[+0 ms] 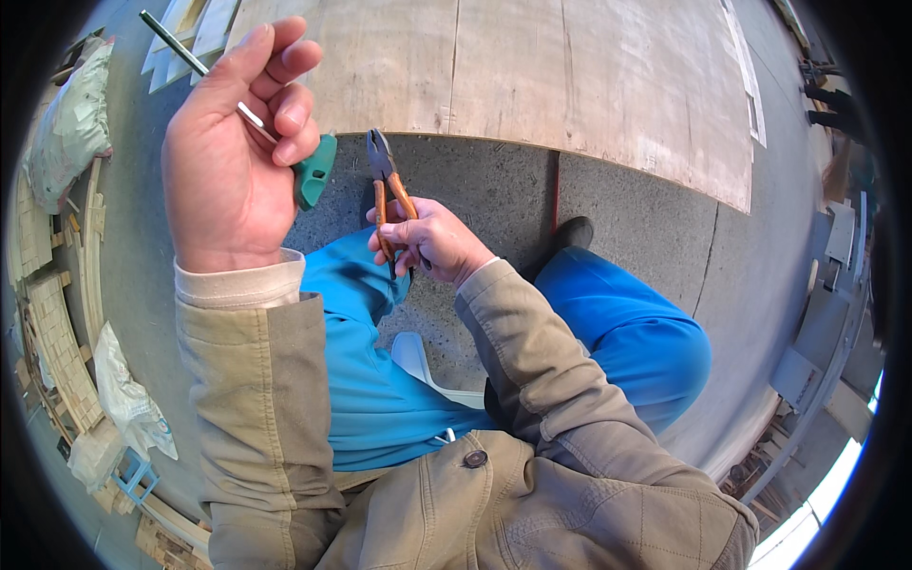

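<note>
My left hand [242, 152] is raised at the upper left, palm toward me, fingers curled round a slim rod-shaped tool [173, 43]. Its straight metal shaft points up and left past the thumb. A green handle-like piece [314, 173] shows beyond the fingertips at the other end; the fingers hide part of the tool, so its exact kind is unclear. Lower and to the right, my right hand [432, 239] grips pliers [382, 166] by their orange-brown handles. The plier jaws point up, close to the near edge of a plywood sheet [513, 76].
I sit low, with my blue-trousered knees [627, 332] apart and part of a pale plastic seat [413, 359] between them. Stacked wood [62, 332], a stuffed sack [74, 128] and white plastic bags [131, 394] lie along the left. Grey panels [822, 323] stand at the right.
</note>
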Demonstrator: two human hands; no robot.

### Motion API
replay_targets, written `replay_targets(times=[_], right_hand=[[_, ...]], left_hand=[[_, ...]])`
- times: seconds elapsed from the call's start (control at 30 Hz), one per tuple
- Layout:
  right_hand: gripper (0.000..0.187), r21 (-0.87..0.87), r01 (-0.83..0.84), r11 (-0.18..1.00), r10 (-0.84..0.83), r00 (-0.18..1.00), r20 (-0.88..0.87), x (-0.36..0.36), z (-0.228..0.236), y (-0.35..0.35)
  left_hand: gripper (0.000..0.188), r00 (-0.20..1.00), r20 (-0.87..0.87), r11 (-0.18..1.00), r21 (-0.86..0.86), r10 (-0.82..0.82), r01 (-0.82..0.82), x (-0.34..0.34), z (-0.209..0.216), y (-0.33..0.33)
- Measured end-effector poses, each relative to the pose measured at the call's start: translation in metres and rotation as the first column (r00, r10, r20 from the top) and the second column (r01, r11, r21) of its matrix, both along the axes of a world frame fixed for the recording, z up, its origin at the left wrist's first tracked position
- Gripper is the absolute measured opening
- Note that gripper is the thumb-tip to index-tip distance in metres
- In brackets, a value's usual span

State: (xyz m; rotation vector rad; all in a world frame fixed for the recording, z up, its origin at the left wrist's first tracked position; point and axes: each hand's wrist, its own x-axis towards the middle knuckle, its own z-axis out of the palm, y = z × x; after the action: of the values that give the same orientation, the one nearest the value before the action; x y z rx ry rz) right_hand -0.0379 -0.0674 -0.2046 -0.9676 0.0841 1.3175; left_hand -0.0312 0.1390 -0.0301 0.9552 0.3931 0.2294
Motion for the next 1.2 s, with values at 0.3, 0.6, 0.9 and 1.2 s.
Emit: replay_targets(times=[0.3, 0.6, 0.9, 1.2], right_hand=[[0.042, 0.006, 0.000, 1.000, 0.000, 1.000, -0.027, 0.006, 0.007, -0.005], [0.041, -0.030, -0.054, 0.998, 0.055, 0.998, 0.038, 0.013, 0.010, -0.007], [0.039, 0.016, -0.037, 0.999, 0.038, 0.999, -0.036, 0.017, 0.012, -0.011], [0.044, -0.023, -0.063, 0.998, 0.063, 0.998, 0.007, 0.022, 0.004, -0.010]], left_hand=[[0.033, 1.000, -0.005, 1.000, -0.015, -0.002, 0.002, 0.000, 0.001, -0.001], [0.033, 0.998, 0.019, 0.998, -0.036, -0.054, 0.055, -0.002, -0.002, 0.010], [0.034, 0.999, 0.011, 0.999, -0.023, -0.039, 0.040, -0.002, -0.002, 0.009], [0.034, 0.999, 0.005, 0.999, -0.019, -0.035, 0.035, -0.002, -0.002, 0.008]])
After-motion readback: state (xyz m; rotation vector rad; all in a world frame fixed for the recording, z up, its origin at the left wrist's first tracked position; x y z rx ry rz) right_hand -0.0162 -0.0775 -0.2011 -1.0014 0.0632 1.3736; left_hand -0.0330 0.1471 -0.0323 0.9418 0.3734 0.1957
